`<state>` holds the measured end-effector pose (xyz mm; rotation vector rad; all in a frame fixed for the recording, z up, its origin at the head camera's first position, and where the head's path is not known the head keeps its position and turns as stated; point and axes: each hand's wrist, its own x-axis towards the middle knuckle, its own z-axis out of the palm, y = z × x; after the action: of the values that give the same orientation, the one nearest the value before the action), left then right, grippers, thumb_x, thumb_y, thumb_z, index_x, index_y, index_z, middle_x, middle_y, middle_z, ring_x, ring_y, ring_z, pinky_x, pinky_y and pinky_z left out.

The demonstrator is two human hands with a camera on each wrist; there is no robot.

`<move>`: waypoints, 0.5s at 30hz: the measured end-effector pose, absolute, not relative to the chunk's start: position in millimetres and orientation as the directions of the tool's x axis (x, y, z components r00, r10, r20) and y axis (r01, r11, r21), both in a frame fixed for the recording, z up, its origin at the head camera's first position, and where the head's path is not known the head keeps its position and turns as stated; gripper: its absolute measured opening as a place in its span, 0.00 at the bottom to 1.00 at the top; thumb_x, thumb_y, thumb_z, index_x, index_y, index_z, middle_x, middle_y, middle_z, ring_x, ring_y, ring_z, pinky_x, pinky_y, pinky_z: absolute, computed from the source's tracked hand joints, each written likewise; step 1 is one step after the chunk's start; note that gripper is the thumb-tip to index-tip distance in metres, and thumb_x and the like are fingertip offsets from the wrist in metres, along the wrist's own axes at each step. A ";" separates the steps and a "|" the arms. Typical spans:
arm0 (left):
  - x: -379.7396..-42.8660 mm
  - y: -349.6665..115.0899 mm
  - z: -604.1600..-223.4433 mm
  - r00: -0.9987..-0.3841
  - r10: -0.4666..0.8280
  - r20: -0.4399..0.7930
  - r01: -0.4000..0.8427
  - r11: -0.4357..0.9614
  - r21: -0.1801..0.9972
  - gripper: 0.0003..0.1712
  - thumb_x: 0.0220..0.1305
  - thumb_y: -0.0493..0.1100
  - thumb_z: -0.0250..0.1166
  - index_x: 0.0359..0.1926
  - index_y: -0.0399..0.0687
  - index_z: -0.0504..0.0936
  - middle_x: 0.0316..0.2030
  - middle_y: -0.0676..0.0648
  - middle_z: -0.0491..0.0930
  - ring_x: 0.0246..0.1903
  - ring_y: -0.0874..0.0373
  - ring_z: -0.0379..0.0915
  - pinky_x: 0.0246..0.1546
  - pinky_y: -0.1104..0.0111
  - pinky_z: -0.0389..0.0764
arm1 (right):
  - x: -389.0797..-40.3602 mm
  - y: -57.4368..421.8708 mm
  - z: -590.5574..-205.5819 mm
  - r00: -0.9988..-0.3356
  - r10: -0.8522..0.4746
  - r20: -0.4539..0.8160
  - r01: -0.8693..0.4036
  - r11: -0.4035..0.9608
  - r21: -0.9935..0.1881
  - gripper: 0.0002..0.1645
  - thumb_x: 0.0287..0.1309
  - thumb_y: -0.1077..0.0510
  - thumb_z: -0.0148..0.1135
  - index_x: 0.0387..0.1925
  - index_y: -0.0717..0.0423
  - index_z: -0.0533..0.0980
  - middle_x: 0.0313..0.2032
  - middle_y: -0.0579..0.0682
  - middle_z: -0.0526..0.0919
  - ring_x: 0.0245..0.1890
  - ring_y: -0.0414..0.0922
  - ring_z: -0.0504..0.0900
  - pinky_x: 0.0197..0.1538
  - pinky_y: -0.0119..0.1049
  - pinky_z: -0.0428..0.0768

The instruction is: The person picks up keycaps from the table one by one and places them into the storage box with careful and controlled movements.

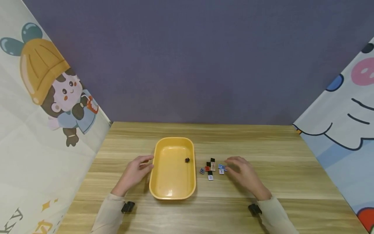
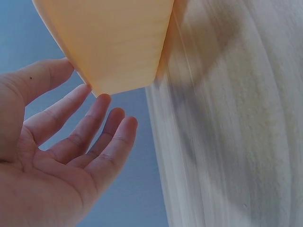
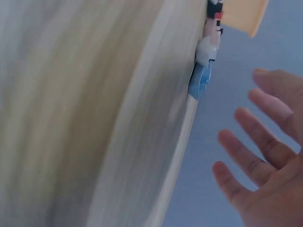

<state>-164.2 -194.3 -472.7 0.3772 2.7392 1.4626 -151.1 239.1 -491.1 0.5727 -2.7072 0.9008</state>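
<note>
A yellow tray (image 1: 172, 197) stands on the table, with one small black piece (image 1: 187, 160) inside near its right wall. At its left rim is my left hand (image 1: 136, 172); thumb and fingertips meet the edge, loosely spread and not curled round it. To the right of the tray lies a loose cluster of small pieces: black, red (image 1: 207, 168), pink (image 1: 213, 166), white (image 1: 210, 178) and dark blue-grey (image 1: 202, 171). My right hand (image 1: 243, 172) hovers just right of the light-blue piece (image 1: 222, 167), fingers apart with nothing held, as the right wrist view also shows.
The wood-grain table (image 1: 263, 143) ends at a plain blue-grey wall (image 1: 187, 65). Printed cartoon panels (image 1: 29, 130) border it on the left and right. Each wrist wears a small black device, one of them (image 1: 128, 207) beside the left sleeve.
</note>
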 end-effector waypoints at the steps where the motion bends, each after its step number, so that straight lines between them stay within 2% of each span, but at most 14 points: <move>1: -164.1 -194.5 -472.9 -0.971 0.217 0.101 0.205 0.535 0.820 0.22 0.60 0.42 0.64 0.54 0.41 0.76 0.54 0.42 0.72 0.52 0.44 0.69 0.50 0.62 0.77 | -150.8 239.9 -491.7 -0.900 -0.287 0.327 -0.426 0.739 -0.522 0.19 0.50 0.58 0.69 0.46 0.53 0.79 0.48 0.49 0.77 0.49 0.48 0.74 0.54 0.50 0.75; 11: -163.7 -195.2 -474.3 -0.973 0.212 0.089 0.193 0.543 0.817 0.22 0.60 0.43 0.64 0.54 0.43 0.76 0.54 0.43 0.72 0.52 0.45 0.69 0.50 0.63 0.77 | -151.8 244.7 -495.5 -0.942 -0.241 0.232 -0.328 0.800 -0.502 0.19 0.50 0.56 0.69 0.45 0.55 0.79 0.46 0.51 0.78 0.47 0.51 0.75 0.52 0.53 0.75; 15: -164.0 -194.5 -473.7 -0.974 0.212 0.083 0.189 0.556 0.809 0.22 0.60 0.43 0.64 0.55 0.43 0.76 0.54 0.43 0.72 0.52 0.45 0.69 0.50 0.63 0.77 | -152.9 245.7 -498.2 -0.954 -0.232 0.188 -0.295 0.826 -0.479 0.18 0.50 0.55 0.68 0.44 0.55 0.79 0.45 0.51 0.78 0.46 0.50 0.76 0.51 0.51 0.76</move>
<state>-164.0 -194.5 -473.7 0.3543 2.7498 1.4252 -152.9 245.7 -498.2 0.4185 -2.8854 0.7871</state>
